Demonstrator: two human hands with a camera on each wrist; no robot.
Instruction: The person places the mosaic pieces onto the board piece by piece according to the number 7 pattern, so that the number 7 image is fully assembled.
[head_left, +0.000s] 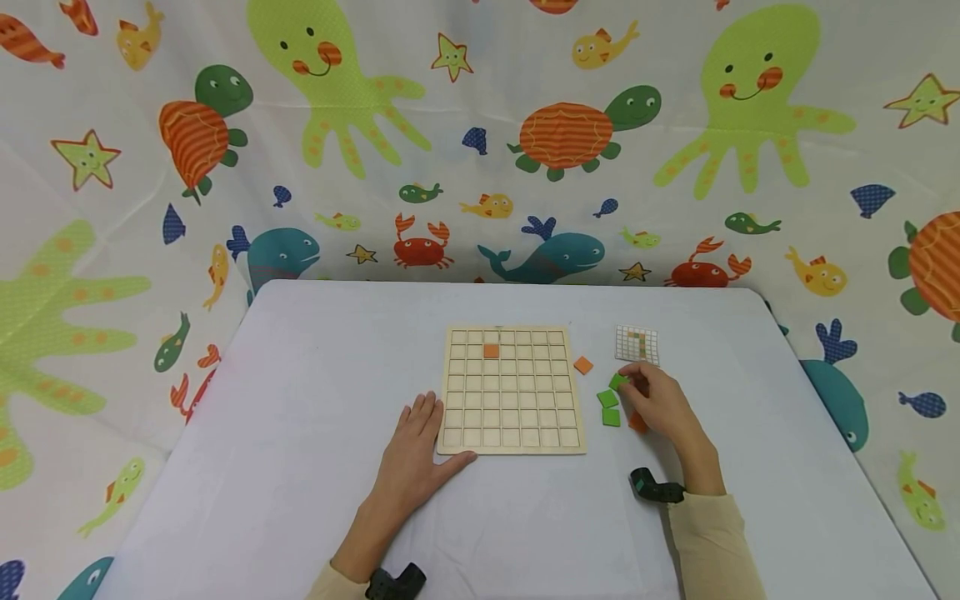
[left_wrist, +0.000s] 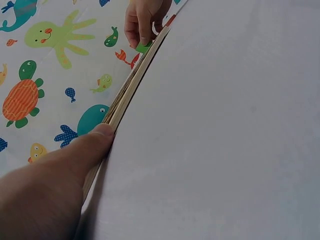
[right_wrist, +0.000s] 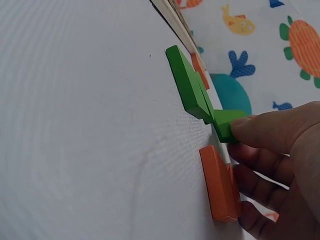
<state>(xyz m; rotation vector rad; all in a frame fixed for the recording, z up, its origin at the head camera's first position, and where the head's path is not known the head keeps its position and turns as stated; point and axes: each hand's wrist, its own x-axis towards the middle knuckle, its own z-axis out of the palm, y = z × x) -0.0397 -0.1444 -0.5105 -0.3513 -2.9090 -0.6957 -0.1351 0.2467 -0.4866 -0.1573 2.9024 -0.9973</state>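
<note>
A wooden grid board [head_left: 512,392] lies on the white table, with one orange tile [head_left: 491,351] in a cell of its second row. My left hand [head_left: 412,454] rests against the board's lower left corner, fingers straight along the left side and thumb [left_wrist: 95,145] at the near edge. Right of the board, my right hand [head_left: 660,404] pinches a green tile [right_wrist: 231,122] between thumb and fingers. Two other green tiles [head_left: 607,398] [head_left: 611,417] lie just left of that hand. Orange pieces [right_wrist: 218,185] are under its fingers.
A small printed grid card [head_left: 637,343] lies beyond my right hand. A loose orange tile [head_left: 583,365] is beside the board's right edge. Behind the table [head_left: 300,375] hangs a cloth [head_left: 480,83] printed with sea animals.
</note>
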